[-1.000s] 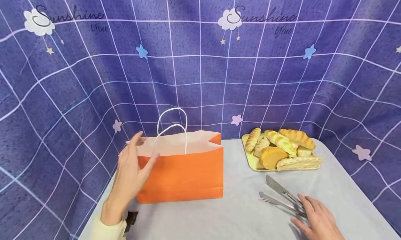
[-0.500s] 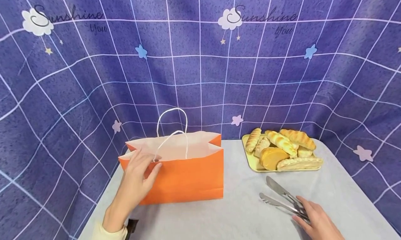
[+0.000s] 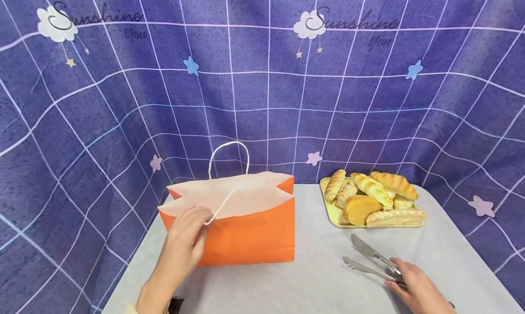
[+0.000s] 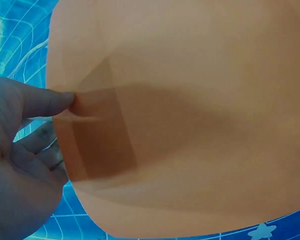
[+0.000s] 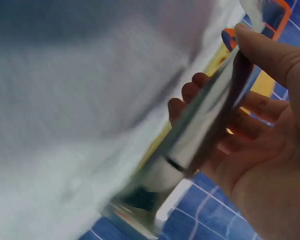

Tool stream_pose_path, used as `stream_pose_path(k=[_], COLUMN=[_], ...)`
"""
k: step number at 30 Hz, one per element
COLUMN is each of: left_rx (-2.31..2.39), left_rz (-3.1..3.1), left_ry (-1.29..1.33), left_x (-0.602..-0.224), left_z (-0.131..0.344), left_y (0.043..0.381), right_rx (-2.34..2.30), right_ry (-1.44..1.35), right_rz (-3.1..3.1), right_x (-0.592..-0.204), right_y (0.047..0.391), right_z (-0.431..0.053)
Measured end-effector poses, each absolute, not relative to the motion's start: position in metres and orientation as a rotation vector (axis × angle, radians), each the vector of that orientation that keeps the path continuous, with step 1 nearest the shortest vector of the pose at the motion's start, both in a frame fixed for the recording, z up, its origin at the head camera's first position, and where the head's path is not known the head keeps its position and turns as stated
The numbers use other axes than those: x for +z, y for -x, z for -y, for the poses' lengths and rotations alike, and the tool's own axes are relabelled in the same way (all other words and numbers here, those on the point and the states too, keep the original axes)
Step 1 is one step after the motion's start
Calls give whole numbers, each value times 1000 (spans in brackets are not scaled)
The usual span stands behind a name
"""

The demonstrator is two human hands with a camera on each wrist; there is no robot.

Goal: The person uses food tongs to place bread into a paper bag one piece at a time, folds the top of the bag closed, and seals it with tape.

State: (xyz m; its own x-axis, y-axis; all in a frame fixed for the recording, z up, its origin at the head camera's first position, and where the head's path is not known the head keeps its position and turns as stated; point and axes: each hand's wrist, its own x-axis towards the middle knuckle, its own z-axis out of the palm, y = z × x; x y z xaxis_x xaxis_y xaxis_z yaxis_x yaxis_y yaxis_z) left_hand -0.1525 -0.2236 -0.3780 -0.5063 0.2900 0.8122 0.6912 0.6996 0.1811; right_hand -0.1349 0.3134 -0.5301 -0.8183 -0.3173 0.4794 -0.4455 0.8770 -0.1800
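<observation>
An orange paper bag (image 3: 250,241) with a white inside stands upright on the left of the table, its mouth wide. My left hand (image 3: 182,239) pinches the bag's near rim toward its left end, thumb outside and fingers over the edge. In the left wrist view the thumb presses on the paper wall (image 4: 190,125). One white cord handle (image 3: 229,145) stands up at the back; the front one leans toward my left fingers. At the right, my right hand (image 3: 420,286) grips metal tongs (image 3: 367,250) by the handle end, their two arms spread and pointing to the bread.
Behind the tongs sits a yellow tray (image 3: 334,218) heaped with several bread pieces (image 3: 371,191). A purple-blue grid curtain (image 3: 262,90) closes off the back and both sides. Bare grey-white tabletop (image 3: 311,277) lies between the bag and the tongs.
My left hand has come down onto the bag's near rim and taken hold of it. The front handle has tipped toward me. My right fingers have closed round the tongs.
</observation>
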Motion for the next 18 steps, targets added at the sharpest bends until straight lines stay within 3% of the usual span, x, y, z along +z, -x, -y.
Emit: stream_pose_path(k=[8,18], left_rx=[-624,-614], left_rz=[2044,2010], left_ry=[726,701], left_x=[-382,-388], left_z=[222,219], left_y=[151,149], right_rx=[342,76], right_ry=[-618,-643], right_rz=[2378,2419], right_x=[-471,-400], right_y=[143,203], right_z=[-331,-349])
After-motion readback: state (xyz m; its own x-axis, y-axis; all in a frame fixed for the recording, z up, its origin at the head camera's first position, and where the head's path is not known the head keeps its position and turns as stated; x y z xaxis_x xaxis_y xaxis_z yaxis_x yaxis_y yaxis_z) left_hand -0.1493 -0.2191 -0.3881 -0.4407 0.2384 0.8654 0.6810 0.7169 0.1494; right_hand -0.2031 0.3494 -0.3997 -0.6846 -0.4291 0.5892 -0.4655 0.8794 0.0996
